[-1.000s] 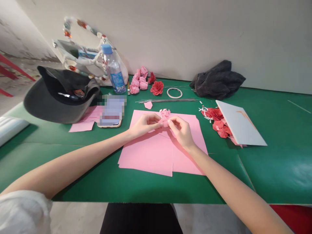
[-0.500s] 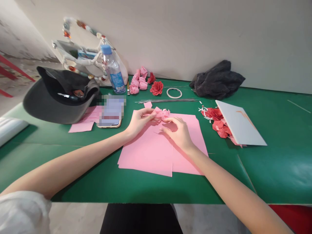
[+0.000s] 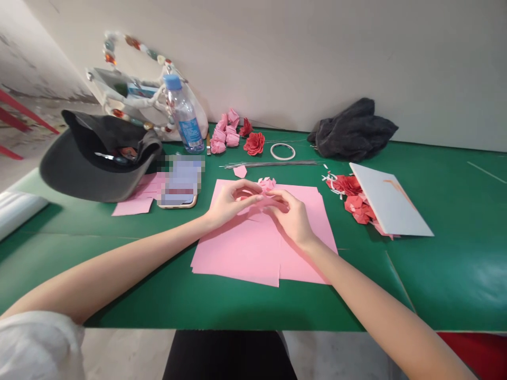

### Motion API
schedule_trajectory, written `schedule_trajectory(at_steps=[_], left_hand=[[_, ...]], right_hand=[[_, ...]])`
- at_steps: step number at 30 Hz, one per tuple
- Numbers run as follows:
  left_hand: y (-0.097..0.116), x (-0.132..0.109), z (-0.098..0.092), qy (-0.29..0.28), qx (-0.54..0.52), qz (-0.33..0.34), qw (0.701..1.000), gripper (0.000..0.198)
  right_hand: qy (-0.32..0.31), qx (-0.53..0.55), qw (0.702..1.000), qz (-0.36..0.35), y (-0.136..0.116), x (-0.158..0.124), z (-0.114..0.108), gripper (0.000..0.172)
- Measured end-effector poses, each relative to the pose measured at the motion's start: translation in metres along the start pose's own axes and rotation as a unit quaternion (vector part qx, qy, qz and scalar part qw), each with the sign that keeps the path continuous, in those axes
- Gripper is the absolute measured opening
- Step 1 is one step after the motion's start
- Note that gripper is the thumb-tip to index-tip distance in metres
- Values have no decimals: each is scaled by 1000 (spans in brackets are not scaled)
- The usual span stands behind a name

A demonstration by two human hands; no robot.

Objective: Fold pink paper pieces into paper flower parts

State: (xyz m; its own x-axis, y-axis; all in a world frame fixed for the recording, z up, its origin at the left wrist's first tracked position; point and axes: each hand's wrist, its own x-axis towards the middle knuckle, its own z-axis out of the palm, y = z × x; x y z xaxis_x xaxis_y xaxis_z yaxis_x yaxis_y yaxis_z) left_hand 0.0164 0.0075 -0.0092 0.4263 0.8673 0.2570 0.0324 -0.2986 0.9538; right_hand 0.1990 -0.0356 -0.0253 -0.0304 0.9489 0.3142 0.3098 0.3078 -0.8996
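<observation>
A small pink paper flower (image 3: 266,183) shows just beyond my fingertips, above the pink paper sheets (image 3: 241,248) on the green table. My left hand (image 3: 234,202) has its thumb and fingers curled round the flower's lower part from the left. From the right, my right hand (image 3: 288,212) pinches at the same part, its fingertips meeting the left ones. The fingers cover the flower's underside. A loose pink paper piece (image 3: 240,171) lies past the sheets, close to a bundle of thin wires (image 3: 277,164).
Further back stand a bottle (image 3: 186,119), pink roses (image 3: 225,132), a red rose (image 3: 254,143) and a tape ring (image 3: 282,151). A cap (image 3: 99,158) and phone (image 3: 178,182) lie left. On the right are red flowers (image 3: 358,208), a white card (image 3: 392,203) and black cloth (image 3: 352,129).
My fingertips have come together round the flower's lower part, where they were further apart. The flower now sits lower between them, and the loose pink piece is fully in view.
</observation>
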Motion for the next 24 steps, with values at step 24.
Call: schedule_trajectory(at_steps=[24], left_hand=[[-3,1,0,-78,-45,-94,991,31]], right_hand=[[12,37,999,-5,-3,-2,-1,17]])
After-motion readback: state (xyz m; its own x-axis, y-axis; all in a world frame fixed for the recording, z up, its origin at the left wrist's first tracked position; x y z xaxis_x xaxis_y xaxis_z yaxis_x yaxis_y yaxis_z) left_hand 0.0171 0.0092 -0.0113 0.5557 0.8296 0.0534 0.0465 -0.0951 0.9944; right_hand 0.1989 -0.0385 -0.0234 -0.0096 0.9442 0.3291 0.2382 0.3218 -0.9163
